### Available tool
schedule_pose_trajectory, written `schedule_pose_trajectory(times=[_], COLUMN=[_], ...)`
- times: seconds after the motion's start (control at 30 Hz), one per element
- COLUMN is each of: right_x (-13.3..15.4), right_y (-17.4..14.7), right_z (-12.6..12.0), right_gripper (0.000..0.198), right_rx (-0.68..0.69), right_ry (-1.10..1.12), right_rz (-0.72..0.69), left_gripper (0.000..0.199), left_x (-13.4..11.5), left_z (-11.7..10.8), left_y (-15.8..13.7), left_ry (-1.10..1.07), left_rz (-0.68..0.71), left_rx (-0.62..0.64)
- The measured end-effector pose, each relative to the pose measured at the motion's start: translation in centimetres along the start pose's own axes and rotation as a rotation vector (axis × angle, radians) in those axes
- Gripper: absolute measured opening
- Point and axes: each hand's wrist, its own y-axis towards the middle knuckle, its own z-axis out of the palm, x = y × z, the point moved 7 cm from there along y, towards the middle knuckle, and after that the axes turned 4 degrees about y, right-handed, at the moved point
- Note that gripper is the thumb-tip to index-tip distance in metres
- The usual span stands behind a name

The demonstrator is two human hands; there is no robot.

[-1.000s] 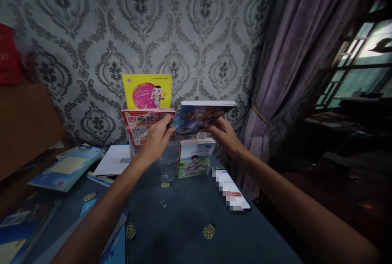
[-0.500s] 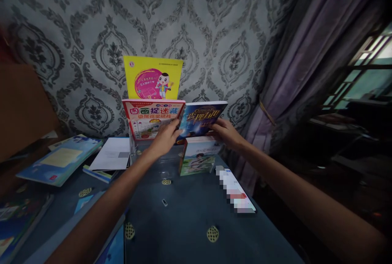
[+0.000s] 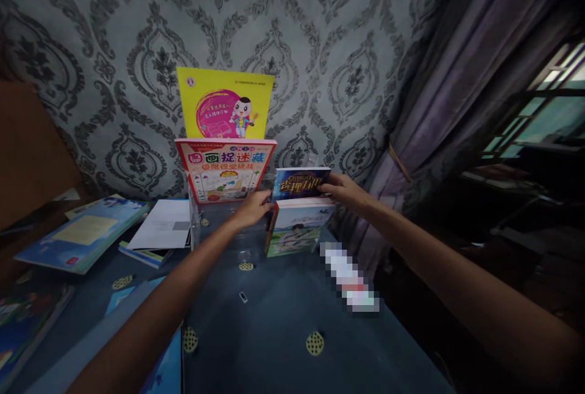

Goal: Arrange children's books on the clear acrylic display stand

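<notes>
A dark blue book with gold lettering stands upright behind a book with a green and white cover, which hides its lower part. At the blue book's right edge, my right hand holds it with fingers over the front. My left hand is closed at its left edge, thumb and fingertips against it. Both books rest in a clear plastic stand. In the stand's left half, a red-bordered picture book leans in front of a taller yellow book.
Books and a white booklet lie on the dark blue tabletop to the left. A pixelated phone-like object is near the right edge. A small label-like piece lies in front. A purple curtain hangs at right.
The blue book has gone down behind the green and white one, so less of its cover shows. Both hands moved with it, and the view shifted slightly.
</notes>
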Motion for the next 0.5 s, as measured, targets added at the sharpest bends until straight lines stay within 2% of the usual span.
schedule_pose_trajectory(times=[0.3,0.5], right_x=[0.1,1.1], right_y=[-0.7,-1.5], right_z=[-0.5,-0.1], right_gripper=[0.040,0.035], right_rx=[-0.008,0.028], right_ry=[-0.040,-0.027], right_rz=[-0.011,-0.095], left_gripper=[0.030,0.039], left_x=[-0.7,-0.7], left_z=[0.6,1.3], left_y=[-0.3,-0.4], left_ry=[0.008,-0.065], left_rz=[0.041,0.012], left_rx=[0.117,0.194])
